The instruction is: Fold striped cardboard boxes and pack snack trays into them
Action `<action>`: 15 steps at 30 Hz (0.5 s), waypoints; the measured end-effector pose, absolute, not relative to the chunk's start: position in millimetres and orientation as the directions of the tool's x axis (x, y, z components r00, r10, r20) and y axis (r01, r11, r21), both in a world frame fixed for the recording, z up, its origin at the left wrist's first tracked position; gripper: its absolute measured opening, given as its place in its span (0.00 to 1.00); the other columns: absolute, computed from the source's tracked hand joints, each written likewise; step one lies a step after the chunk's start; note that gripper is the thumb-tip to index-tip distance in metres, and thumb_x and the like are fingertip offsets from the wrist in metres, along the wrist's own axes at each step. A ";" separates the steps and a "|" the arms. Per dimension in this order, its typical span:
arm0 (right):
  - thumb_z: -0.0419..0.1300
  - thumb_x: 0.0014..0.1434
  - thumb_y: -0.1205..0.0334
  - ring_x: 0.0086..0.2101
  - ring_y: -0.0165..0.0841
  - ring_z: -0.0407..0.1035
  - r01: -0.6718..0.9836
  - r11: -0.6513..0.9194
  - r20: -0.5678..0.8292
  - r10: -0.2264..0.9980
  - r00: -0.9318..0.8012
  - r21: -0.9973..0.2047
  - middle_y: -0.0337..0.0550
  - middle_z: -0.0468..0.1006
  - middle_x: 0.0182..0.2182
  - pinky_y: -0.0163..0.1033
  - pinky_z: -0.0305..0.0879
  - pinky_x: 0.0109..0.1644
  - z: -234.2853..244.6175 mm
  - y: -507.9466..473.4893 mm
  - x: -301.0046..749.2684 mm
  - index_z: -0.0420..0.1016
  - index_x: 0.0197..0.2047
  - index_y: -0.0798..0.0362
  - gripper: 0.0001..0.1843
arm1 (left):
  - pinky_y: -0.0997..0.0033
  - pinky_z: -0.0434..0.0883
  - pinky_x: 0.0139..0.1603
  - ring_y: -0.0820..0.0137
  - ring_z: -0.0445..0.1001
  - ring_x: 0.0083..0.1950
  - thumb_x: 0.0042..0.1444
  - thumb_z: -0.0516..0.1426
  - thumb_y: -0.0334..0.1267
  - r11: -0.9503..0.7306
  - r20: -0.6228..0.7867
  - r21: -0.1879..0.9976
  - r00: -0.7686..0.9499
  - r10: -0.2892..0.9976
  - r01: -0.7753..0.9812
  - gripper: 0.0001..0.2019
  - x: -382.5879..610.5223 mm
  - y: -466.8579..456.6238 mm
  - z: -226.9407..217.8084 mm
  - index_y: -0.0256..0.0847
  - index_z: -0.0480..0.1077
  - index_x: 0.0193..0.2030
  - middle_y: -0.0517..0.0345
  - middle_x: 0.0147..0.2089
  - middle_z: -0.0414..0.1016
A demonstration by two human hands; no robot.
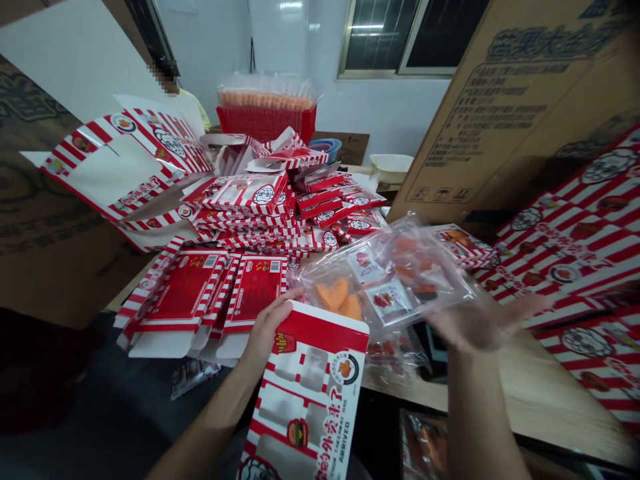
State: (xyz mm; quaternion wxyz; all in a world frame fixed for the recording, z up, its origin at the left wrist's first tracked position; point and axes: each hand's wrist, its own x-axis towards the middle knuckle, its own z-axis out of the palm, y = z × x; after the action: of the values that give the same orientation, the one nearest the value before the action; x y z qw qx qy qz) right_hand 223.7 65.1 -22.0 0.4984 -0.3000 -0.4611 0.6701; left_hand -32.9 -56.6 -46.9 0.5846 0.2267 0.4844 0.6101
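Observation:
My left hand [265,330] grips the top edge of a red-and-white striped cardboard box [307,400] with clear windows, held upright in front of me. My right hand [480,323] is blurred by motion, palm up under a clear plastic blister tray [395,273] holding orange and red toy food pieces. The tray hovers just above and behind the box's open top. Whether the right fingers close on the tray is unclear.
Flat red-striped boxes [200,293] lie stacked on the left, more are piled in the middle [270,200]. A red basket [267,120] stands behind. Large brown cartons [515,113] lean at right, striped boxes [585,247] beside them. A wooden tabletop [540,393] shows at right. A person sits far back left.

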 end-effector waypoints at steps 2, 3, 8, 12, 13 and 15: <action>0.49 0.31 0.18 0.56 0.46 0.62 -0.442 -0.023 0.106 0.959 -0.264 -0.897 0.40 0.67 0.58 0.55 0.66 0.50 -29.2 52.4 208.7 0.67 0.55 0.36 0.51 | 0.72 0.70 0.39 0.66 0.77 0.37 0.52 0.59 0.44 0.142 -0.277 0.866 -0.223 0.935 -0.479 0.21 -30.8 -56.1 -44.6 0.37 0.71 0.51 0.56 0.37 0.80; 0.55 0.31 0.22 0.56 0.45 0.63 -0.463 -0.019 0.103 0.966 -0.236 -0.886 0.39 0.68 0.57 0.53 0.65 0.51 -33.7 46.7 199.8 0.68 0.52 0.36 0.47 | 0.71 0.70 0.39 0.65 0.77 0.37 0.52 0.59 0.44 0.140 -0.273 0.866 -0.219 0.937 -0.480 0.20 -29.5 -55.6 -43.8 0.37 0.72 0.50 0.55 0.38 0.80; 0.72 0.34 0.52 0.43 0.43 0.74 -0.369 -0.302 -0.224 0.945 -0.240 -0.879 0.39 0.81 0.36 0.47 0.71 0.46 -53.1 30.8 157.3 0.74 0.37 0.46 0.24 | 0.70 0.70 0.35 0.66 0.76 0.30 0.47 0.62 0.46 0.166 -0.291 0.839 -0.170 0.941 -0.519 0.16 -21.2 -53.0 -44.7 0.35 0.74 0.37 0.57 0.28 0.78; 0.68 0.41 0.57 0.42 0.44 0.75 -0.401 -0.328 -0.271 0.943 -0.192 -0.856 0.40 0.81 0.39 0.45 0.73 0.40 -51.0 33.5 147.4 0.73 0.41 0.48 0.21 | 0.76 0.65 0.27 0.74 0.69 0.22 0.44 0.64 0.48 0.132 -0.283 0.854 -0.237 0.930 -0.503 0.16 -15.5 -54.9 -48.1 0.38 0.66 0.25 0.65 0.21 0.71; 0.66 0.42 0.57 0.44 0.44 0.74 -0.427 -0.294 -0.238 0.955 -0.180 -0.855 0.40 0.80 0.42 0.45 0.73 0.41 -49.3 34.9 148.8 0.72 0.42 0.48 0.21 | 0.77 0.64 0.25 0.75 0.68 0.21 0.44 0.64 0.48 0.121 -0.278 0.862 -0.259 0.925 -0.492 0.17 -14.8 -55.7 -49.0 0.38 0.64 0.24 0.66 0.20 0.69; 0.65 0.43 0.57 0.45 0.44 0.73 -0.447 -0.233 -0.181 0.971 -0.156 -0.864 0.42 0.80 0.44 0.45 0.73 0.42 -46.9 37.1 154.0 0.73 0.41 0.49 0.19 | 0.78 0.63 0.25 0.76 0.67 0.21 0.44 0.64 0.48 0.101 -0.272 0.870 -0.300 0.914 -0.483 0.18 -14.3 -57.5 -50.9 0.39 0.63 0.25 0.67 0.20 0.68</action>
State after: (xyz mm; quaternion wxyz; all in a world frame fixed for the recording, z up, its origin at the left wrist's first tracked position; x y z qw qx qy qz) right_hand 154.0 37.1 -46.9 0.5200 -0.3895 -0.3365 0.6817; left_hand -14.3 -57.5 -50.9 0.5504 0.2170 0.4974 0.6345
